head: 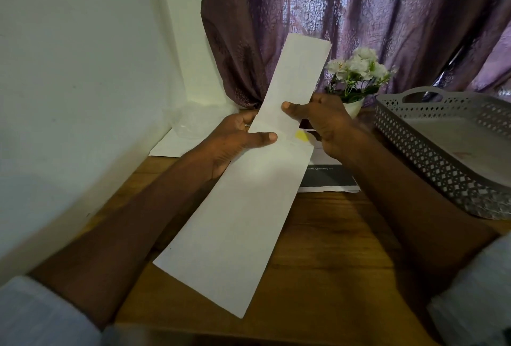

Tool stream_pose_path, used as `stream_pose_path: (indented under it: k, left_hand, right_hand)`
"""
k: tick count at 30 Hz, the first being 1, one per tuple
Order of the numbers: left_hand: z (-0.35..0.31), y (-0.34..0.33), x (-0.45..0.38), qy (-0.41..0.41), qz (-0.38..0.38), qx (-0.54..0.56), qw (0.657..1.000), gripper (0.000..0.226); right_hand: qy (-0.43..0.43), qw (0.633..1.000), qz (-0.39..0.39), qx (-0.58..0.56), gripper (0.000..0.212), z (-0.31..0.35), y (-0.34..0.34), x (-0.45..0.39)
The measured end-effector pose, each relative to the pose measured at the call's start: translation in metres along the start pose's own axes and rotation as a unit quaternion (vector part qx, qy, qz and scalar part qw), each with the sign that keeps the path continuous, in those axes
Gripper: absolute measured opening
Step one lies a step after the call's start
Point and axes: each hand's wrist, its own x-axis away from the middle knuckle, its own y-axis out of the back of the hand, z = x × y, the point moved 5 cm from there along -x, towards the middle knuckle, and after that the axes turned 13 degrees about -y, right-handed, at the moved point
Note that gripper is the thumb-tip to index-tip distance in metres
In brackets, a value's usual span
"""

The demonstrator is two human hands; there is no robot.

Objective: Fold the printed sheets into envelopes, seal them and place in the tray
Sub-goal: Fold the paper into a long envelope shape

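Note:
A long white sheet (243, 207), folded lengthwise into a narrow strip, is held above the wooden table and slants from lower left to upper right. My left hand (235, 141) grips its left edge, thumb on top. My right hand (318, 121) pinches its right edge a little higher, thumb pressed on the paper. Under the strip lies a stack of printed sheets (329, 174) with a dark band and a yellow patch. A grey perforated tray (431, 152) stands at the right.
A small pot of white flowers (356, 74) stands behind my right hand. White paper and clear plastic wrap (190, 124) lie at the back left by the wall. A purple curtain (359, 8) hangs behind the table (331, 249).

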Motion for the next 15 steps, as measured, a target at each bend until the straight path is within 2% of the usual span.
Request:
stream_pose_path:
  k: [4, 7, 10, 15]
  left_hand:
    - [0.000, 0.008, -0.001, 0.004, -0.027, 0.002, 1.000, 0.042]
    - [-0.001, 0.011, -0.001, -0.001, -0.033, -0.008, 0.999, 0.037]
    - [0.001, 0.013, -0.001, 0.003, -0.033, -0.006, 0.999, 0.035]
    - [-0.001, 0.009, 0.001, -0.006, -0.005, -0.009, 1.000, 0.039]
  right_hand:
    - [-0.045, 0.997, 0.024, 0.063, 0.045, -0.009, 0.001, -0.006]
    - [-0.082, 0.986, 0.072, 0.123, 0.052, -0.015, -0.002, -0.007]
    - [-0.099, 0.980, 0.114, 0.130, 0.047, -0.018, -0.006, -0.007]
    - [-0.068, 0.997, 0.016, -0.014, 0.038, -0.008, 0.008, -0.014]
